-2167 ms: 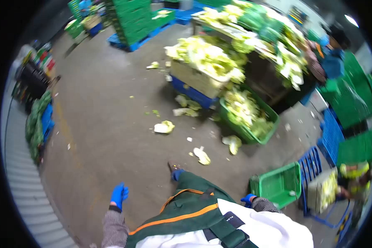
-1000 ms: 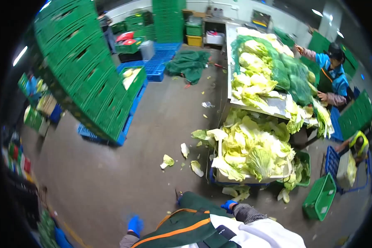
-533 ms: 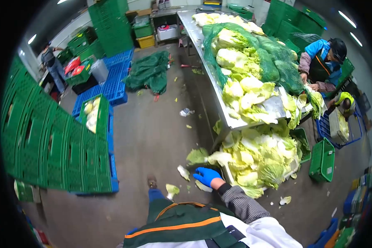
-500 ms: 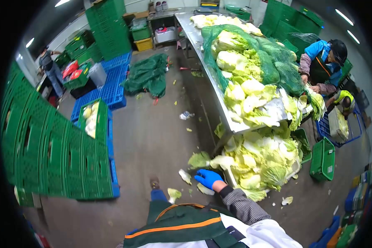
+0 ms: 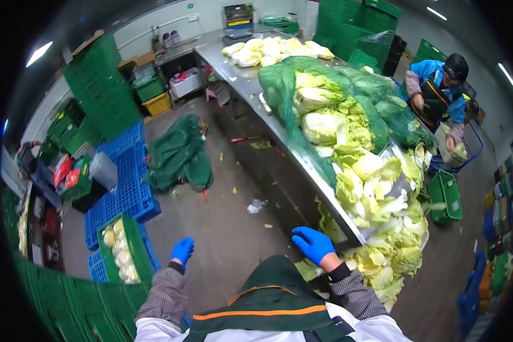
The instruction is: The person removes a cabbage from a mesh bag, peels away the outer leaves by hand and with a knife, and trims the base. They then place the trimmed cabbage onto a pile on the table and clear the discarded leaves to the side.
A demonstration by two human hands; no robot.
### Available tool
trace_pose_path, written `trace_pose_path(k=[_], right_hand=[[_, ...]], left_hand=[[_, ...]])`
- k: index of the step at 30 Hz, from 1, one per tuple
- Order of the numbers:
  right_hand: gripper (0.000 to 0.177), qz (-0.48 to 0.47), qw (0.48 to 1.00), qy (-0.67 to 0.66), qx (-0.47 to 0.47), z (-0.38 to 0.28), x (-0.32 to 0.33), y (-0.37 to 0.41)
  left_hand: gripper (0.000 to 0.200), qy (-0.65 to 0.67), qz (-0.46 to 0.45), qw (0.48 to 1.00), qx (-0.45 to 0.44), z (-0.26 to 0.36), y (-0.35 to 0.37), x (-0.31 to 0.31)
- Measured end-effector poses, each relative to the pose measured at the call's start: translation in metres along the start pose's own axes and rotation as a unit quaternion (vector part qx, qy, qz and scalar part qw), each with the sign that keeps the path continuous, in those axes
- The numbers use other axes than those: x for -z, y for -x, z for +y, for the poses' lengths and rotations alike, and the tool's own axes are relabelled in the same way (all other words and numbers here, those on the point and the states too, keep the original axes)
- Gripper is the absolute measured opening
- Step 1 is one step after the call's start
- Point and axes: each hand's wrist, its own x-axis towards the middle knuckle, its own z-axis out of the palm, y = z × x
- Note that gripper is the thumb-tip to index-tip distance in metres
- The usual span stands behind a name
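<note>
My left hand (image 5: 182,250), in a blue glove, hangs over the floor left of my apron (image 5: 262,290). It looks empty, with its fingers loosely apart. Gloved in blue as well, my right hand (image 5: 314,244) is open beside the near corner of the steel table (image 5: 347,224), holding nothing. On that table lies a green net bag (image 5: 279,85) with napa cabbages (image 5: 320,127) showing at its opening. Loose cabbage leaves (image 5: 373,171) cover the near end. A heap of leaves (image 5: 390,262) stands below that end, right of my right hand.
Trimmed cabbages (image 5: 268,51) lie at the table's far end. Across it stands a co-worker (image 5: 439,94), near a green crate (image 5: 444,196). Green nets (image 5: 179,154), blue pallets (image 5: 125,191) and a crate of cabbages (image 5: 125,251) are on the left. Scraps litter the floor.
My view has shifted forward, nearer the table. My left hand has come into view, and my right hand is raised beside the table corner. The co-worker's hands have moved apart from the leaves.
</note>
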Motion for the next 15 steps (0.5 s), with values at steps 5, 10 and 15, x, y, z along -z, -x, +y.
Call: trace_pose_path(k=[5, 10, 15], right_hand=[[0.029, -0.017, 0.999, -0.028, -0.005, 0.023, -0.015, -0.089], [0.028, 0.033, 0.998, -0.058, -0.006, 0.034, 0.017, -0.181], [0.027, 0.098, 0.995, 0.003, 0.011, 0.021, 0.06, -0.237]], left_hand=[[0.048, -0.027, -0.202, 0.977, -0.066, 0.146, -0.075, -0.121], [0.043, -0.067, -0.276, 0.948, -0.143, 0.29, -0.124, -0.197], [0.055, -0.046, -0.148, 0.941, -0.3, 0.38, -0.266, -0.282]])
